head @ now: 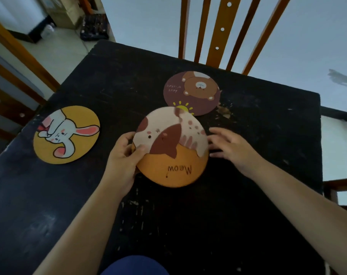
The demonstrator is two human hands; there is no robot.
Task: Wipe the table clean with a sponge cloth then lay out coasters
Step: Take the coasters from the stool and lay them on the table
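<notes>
We are holding the cat coaster (171, 147), the orange one lettered "Meow", above the middle of the black table (258, 205), its far edge tilted up and overlapping our view of the bear coaster (191, 92). Our left hand (122, 155) is gripping its left rim, thumb pressing on the printed face and fingers curling underneath. Our right hand (231, 146) is hovering just beside the coaster's right edge, fingers spread and relaxed, grasping nothing; we cannot tell whether the fingertips are touching the rim. The brown bear coaster is lying flat toward the far side of the table, and the yellow rabbit coaster (66, 133) is lying flat near the left edge, well apart from the other two. A wooden chair back (222, 30) is standing behind the table.
</notes>
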